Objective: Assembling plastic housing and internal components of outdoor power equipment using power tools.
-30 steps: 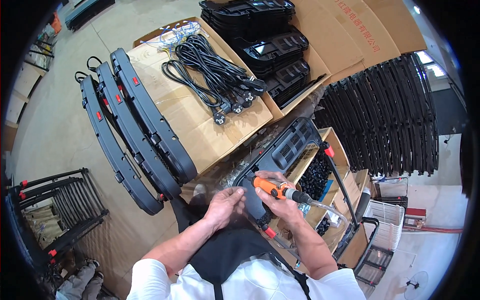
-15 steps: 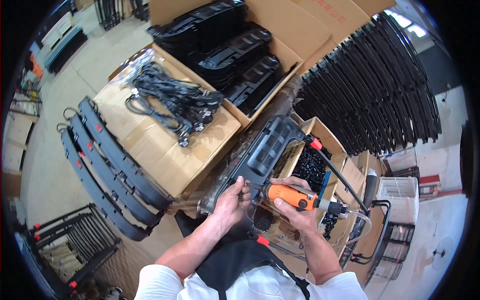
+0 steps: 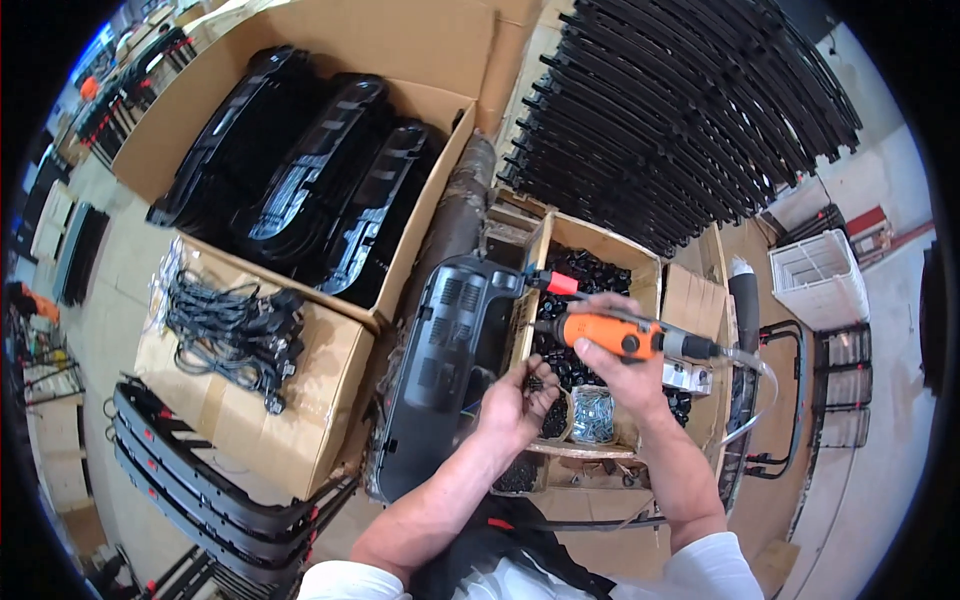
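My right hand is wrapped round an orange pneumatic screwdriver, whose bit points left and a hose trails from its rear. Below the bit, my left hand has its fingers curled around small dark pieces that look like screws. This hand hovers at the near left of a wooden parts bin. Left of it lies a long black plastic housing with vented panels, on a padded support. The bin holds black plastic parts and a small tub of silvery screws.
A cardboard box of shiny black panels stands at the far left. Bundled black cables lie on another carton. Curved black housings are stacked at near left. Black frames fill the far right, beyond a white crate.
My view has turned to the right. Both hands have moved from over the black housing to the parts bin. The left hand has left the screwdriver's tip; the right still holds the tool.
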{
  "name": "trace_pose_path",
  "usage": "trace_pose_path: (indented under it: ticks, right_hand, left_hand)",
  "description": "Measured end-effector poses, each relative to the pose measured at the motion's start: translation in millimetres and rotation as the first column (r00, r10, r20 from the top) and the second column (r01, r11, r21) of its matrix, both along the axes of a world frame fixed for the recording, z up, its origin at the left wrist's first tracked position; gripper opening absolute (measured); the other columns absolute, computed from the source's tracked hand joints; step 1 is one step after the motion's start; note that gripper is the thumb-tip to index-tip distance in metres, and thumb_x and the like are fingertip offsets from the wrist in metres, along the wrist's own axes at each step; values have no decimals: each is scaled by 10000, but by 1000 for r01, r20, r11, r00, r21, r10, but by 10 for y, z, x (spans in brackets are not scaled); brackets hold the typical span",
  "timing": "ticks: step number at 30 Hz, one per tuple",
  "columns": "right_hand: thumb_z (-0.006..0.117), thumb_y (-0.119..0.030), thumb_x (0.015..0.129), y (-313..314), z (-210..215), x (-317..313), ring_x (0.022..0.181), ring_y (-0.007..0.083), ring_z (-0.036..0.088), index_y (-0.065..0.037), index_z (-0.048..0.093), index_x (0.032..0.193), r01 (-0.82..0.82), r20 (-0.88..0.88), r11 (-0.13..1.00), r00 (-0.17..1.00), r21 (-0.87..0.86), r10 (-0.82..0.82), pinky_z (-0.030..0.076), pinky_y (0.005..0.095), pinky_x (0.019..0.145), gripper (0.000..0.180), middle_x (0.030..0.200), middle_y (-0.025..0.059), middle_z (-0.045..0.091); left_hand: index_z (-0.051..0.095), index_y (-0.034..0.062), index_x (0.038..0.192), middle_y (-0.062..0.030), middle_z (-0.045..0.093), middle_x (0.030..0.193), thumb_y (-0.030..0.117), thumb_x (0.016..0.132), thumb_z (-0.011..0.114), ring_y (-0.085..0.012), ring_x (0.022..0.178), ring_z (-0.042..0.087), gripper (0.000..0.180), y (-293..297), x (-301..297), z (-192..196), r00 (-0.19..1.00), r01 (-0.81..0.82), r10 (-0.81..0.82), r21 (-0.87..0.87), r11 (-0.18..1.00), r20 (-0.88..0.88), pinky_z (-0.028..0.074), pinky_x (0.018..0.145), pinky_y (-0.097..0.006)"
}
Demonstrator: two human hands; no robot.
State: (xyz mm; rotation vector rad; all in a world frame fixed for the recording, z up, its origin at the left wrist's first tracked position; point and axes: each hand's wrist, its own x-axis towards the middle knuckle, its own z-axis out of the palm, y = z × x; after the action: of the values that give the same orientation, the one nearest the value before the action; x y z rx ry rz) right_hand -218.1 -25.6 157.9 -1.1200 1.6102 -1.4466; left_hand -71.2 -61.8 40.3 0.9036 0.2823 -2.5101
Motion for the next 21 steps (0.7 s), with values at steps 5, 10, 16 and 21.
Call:
trace_pose_path:
  ticks: [5,10,16,21]
  right_hand:
    - [791,-37,870,-515,-134,-495,1182,193,663,11,579,1309,71,-17,997,997,-38,-71,531,357,1064,490,1231,137,700]
    - [791,-53,869,-803,-430,-683,1138,170,670,8,603,1281,20,-11,997,1000,-77,-21,546,344,1025,457,1188,102,706]
    - [785,-76,849,-942,-506,-672,1084,159,685,-27,643,1239,-15,-97,1000,995,11,16,543,339,1012,418,1147,80,720]
    - [796,-151,822,-1113,-546,-626,1028,157,700,-50,696,1159,-55,-210,994,975,90,73,547,340,973,365,1080,55,742]
  left_hand:
    - [623,60,1208,-24,662,948,260,1125,489,-157,827,648,254,193,-188,-77,967,251,-254,-114,961,-7,575,731,-287]
    - [657,66,1172,0,640,876,287,1111,537,-134,761,628,259,132,-162,-223,964,248,-259,-145,958,-57,539,670,-249]
    - [642,87,1103,9,586,804,299,1105,558,-114,686,534,228,-28,-138,-310,972,213,-187,-194,958,144,424,583,-251]
    - [651,54,1100,-48,711,962,290,1092,578,-137,785,653,247,-159,-111,-345,970,172,-116,-268,948,212,540,652,-264]
